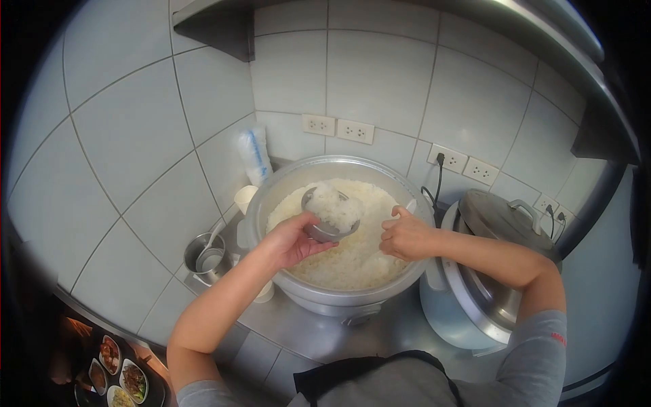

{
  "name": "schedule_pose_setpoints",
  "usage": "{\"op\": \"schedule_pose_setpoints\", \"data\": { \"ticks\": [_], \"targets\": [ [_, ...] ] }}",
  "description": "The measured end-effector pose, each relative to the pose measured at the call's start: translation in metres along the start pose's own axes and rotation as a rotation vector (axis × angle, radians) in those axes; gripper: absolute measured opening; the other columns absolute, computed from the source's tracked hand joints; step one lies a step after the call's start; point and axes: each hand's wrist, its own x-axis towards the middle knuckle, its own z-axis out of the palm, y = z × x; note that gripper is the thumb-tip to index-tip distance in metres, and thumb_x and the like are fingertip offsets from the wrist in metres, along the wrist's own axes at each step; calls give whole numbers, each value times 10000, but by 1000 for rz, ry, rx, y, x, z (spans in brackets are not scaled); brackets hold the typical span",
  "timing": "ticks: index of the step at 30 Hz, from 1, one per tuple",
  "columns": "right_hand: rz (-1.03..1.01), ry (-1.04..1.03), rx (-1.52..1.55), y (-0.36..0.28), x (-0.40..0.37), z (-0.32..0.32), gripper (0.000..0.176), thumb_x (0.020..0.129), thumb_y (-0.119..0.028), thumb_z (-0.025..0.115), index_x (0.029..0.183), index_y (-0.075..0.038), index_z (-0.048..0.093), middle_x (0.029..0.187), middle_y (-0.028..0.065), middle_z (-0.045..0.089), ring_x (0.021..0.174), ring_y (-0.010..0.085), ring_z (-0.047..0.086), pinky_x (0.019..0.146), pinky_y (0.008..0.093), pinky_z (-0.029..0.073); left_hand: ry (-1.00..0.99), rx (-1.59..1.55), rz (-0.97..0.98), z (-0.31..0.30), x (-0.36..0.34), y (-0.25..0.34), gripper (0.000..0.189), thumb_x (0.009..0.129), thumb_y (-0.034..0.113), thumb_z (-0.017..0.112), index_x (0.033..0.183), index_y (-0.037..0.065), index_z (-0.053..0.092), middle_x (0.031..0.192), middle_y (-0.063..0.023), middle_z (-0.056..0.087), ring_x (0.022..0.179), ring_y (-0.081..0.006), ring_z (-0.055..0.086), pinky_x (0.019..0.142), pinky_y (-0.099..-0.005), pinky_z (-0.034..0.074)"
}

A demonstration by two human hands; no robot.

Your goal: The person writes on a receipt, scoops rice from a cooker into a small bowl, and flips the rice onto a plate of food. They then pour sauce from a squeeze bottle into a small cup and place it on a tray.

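My left hand (296,241) grips a small grey metal bowl (319,231) from its near side, fingers underneath and thumb at the rim. White cooked rice (332,207) is heaped in the bowl, which tilts over the large pot. My right hand (407,235) is closed around a white rice paddle (411,205); its handle end sticks up above the fist, and its lower part is hard to make out against the rice. Below both hands is a wide silver rice pot (319,293), open and holding much cooked rice (366,197).
A second cooker (444,305) with a metal lid (505,220) stands at right, plugged into wall outlets (447,159). At left are a metal pot of water (203,256) with a utensil, a pale cup (245,198) and a plastic-wrapped stack (254,154). Filled food dishes (133,380) sit lower left.
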Motion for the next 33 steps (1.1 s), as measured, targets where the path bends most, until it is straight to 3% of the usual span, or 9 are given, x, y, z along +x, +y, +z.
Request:
{"op": "schedule_pose_setpoints", "data": {
  "ticks": [4,7,9,13,15,18,22,27,33],
  "targets": [
    [53,-43,256,6,-5,6,130,787,-225,613,686,-143,620,658,-20,576,805,156,508,872,436,271,30,65,63,-10,2,-2,442,803,11,501,1188,-24,287,1185,-206,407,961,-309,578,828,-381,540],
    [124,13,473,26,-6,26,163,818,-258,606,741,-120,643,678,23,596,763,189,538,803,409,344,171,151,99,-13,0,0,449,771,-27,519,1157,3,291,1153,-182,400,949,-293,575,816,-389,543],
    [381,116,916,39,-5,30,188,825,-259,602,789,-81,648,708,76,612,700,248,563,683,382,417,162,106,81,-21,2,-1,466,767,-31,525,1164,6,285,1157,-182,395,964,-297,569,818,-399,539],
    [437,167,556,56,19,-37,177,831,-219,579,857,-53,635,697,109,618,657,302,577,603,383,456,161,18,66,-26,9,-5,432,786,-2,512,1168,-7,310,1163,-184,412,961,-293,572,828,-407,534],
    [545,224,194,49,37,-53,212,870,-145,514,1048,-69,601,799,121,611,714,297,580,638,385,463,170,-4,91,-26,13,-7,424,835,64,471,1215,-67,334,1159,-221,484,992,-352,575,848,-403,537],
    [444,316,105,32,59,-33,346,860,-76,484,1202,-111,518,887,161,564,797,318,573,670,420,454,175,-96,136,-12,13,-5,425,840,82,468,1217,-70,344,1188,-234,464,1023,-372,557,868,-434,528],
    [437,319,92,-3,76,-7,436,856,-44,466,1282,-140,460,935,163,520,826,307,556,684,407,449,100,-125,198,-21,15,2,453,840,97,468,1237,-67,325,1219,-247,442,1056,-379,539,880,-459,519],
    [231,361,513,36,75,-39,418,852,-37,479,1259,-128,509,820,166,528,758,293,542,665,379,432,56,-104,161,-20,2,6,479,805,47,436,1244,-96,308,1233,-255,439,1093,-377,523,932,-432,490],
    [281,409,362,12,80,-32,375,856,-57,497,1225,-115,537,768,177,555,702,286,535,670,354,430,86,-18,305,-23,6,7,490,794,31,420,1247,-111,299,1239,-256,440,1104,-364,519,960,-423,467]
  ]
}}
